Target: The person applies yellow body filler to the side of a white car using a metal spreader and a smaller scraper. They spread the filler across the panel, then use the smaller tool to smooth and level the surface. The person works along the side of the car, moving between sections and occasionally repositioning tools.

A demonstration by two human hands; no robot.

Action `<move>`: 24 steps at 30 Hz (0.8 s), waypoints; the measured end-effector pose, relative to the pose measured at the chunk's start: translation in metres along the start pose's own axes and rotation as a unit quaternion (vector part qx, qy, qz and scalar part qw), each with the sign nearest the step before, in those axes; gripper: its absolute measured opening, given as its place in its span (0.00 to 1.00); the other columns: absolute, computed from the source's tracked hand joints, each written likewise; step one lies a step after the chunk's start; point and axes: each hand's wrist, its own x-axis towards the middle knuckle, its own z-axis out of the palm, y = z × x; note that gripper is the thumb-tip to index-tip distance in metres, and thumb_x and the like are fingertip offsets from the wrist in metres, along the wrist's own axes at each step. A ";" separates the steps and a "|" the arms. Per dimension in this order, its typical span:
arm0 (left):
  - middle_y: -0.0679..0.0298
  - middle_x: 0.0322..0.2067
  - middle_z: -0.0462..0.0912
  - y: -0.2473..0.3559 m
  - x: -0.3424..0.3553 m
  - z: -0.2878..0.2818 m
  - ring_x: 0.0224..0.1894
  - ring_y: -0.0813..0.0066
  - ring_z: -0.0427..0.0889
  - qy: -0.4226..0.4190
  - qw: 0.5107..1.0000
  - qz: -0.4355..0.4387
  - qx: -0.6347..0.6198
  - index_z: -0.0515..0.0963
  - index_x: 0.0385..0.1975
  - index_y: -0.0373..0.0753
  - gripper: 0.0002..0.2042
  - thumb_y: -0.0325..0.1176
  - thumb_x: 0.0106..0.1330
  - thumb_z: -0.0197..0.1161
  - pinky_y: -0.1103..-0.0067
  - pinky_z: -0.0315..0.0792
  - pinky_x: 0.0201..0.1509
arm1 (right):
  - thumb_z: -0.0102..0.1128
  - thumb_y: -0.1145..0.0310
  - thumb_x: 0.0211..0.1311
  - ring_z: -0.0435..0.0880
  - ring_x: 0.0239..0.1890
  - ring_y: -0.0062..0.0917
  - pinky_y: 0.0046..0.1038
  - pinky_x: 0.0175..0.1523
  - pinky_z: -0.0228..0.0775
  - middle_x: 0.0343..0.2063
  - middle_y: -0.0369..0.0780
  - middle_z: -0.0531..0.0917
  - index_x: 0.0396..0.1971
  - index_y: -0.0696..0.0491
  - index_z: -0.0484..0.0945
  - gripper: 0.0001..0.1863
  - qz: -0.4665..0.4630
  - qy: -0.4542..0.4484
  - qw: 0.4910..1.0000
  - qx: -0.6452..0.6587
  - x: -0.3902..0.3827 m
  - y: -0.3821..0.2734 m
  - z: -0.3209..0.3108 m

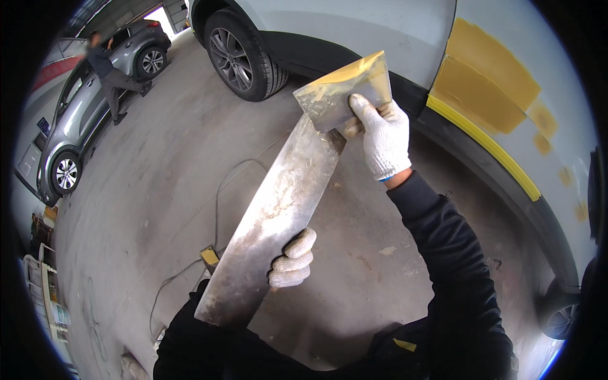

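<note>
My left hand [294, 259], in a white knit glove, is closed round the edge of a long, smeared metal mixing board [269, 212], which slants up and away from me. In my gloved right hand [387, 140] is a wide, thin putty spreader [339, 94], gripped with the thumb on its face. Yellow body filler [358, 71] coats the spreader's far edge. Its lower corner meets or overlaps the board's far end. To the right, the white car's panel [563, 145] carries a broad patch of tan filler [484, 85] and several smaller spots.
Yellow masking tape [484, 147] runs along the panel's lower edge, above the dark sill. The car's wheel [237, 57] stands ahead. A cable [218, 190] and a yellow-topped block [209, 256] lie on the floor. At far left, a person [107, 69] stands beside a grey car [95, 120].
</note>
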 end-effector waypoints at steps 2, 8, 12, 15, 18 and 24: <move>0.65 0.25 0.71 -0.002 0.000 -0.004 0.29 0.72 0.74 0.007 1.000 0.008 -0.007 0.70 0.38 0.38 0.23 0.54 0.71 0.64 0.78 0.70 0.30 | 0.65 0.69 0.72 0.80 0.24 0.13 0.19 0.30 0.75 0.30 0.36 0.86 0.47 0.57 0.83 0.10 0.005 0.007 1.000 -0.003 -0.005 0.000 0.001; 0.67 0.23 0.70 -0.013 0.003 0.043 0.26 0.75 0.72 0.206 0.975 0.080 0.033 0.69 0.37 0.38 0.23 0.56 0.72 0.60 0.80 0.65 0.27 | 0.70 0.70 0.69 0.83 0.24 0.15 0.22 0.28 0.76 0.29 0.36 0.86 0.47 0.58 0.84 0.11 -0.016 -0.173 0.981 -0.086 -0.059 -0.012 0.038; 0.71 0.21 0.65 -0.010 -0.006 0.010 0.21 0.82 0.63 0.114 0.988 0.034 0.097 0.68 0.33 0.42 0.23 0.58 0.75 0.52 0.82 0.52 0.21 | 0.64 0.68 0.73 0.79 0.23 0.13 0.17 0.31 0.74 0.32 0.37 0.86 0.48 0.59 0.82 0.11 0.019 -0.009 1.000 0.010 0.007 -0.012 -0.005; 0.72 0.21 0.61 -0.021 0.009 0.045 0.20 0.84 0.58 0.317 0.932 0.089 0.154 0.69 0.35 0.42 0.20 0.55 0.77 0.53 0.83 0.48 0.20 | 0.63 0.68 0.73 0.82 0.28 0.13 0.18 0.34 0.76 0.36 0.36 0.87 0.50 0.57 0.82 0.11 0.036 -0.030 0.999 -0.012 -0.002 0.001 -0.011; 0.69 0.24 0.62 -0.014 0.009 0.036 0.21 0.84 0.57 0.337 0.930 0.114 0.092 0.70 0.40 0.41 0.19 0.53 0.77 0.56 0.85 0.52 0.22 | 0.65 0.68 0.72 0.86 0.29 0.19 0.24 0.35 0.81 0.32 0.35 0.88 0.50 0.58 0.82 0.13 0.085 -0.176 0.980 -0.035 -0.064 0.001 0.036; 0.69 0.24 0.63 0.002 -0.021 -0.003 0.22 0.82 0.60 0.341 0.910 0.218 0.083 0.69 0.40 0.39 0.20 0.53 0.76 0.57 0.85 0.56 0.23 | 0.70 0.63 0.69 0.85 0.28 0.18 0.24 0.35 0.79 0.32 0.38 0.88 0.50 0.56 0.84 0.16 0.029 -0.385 0.922 0.038 -0.153 -0.026 0.077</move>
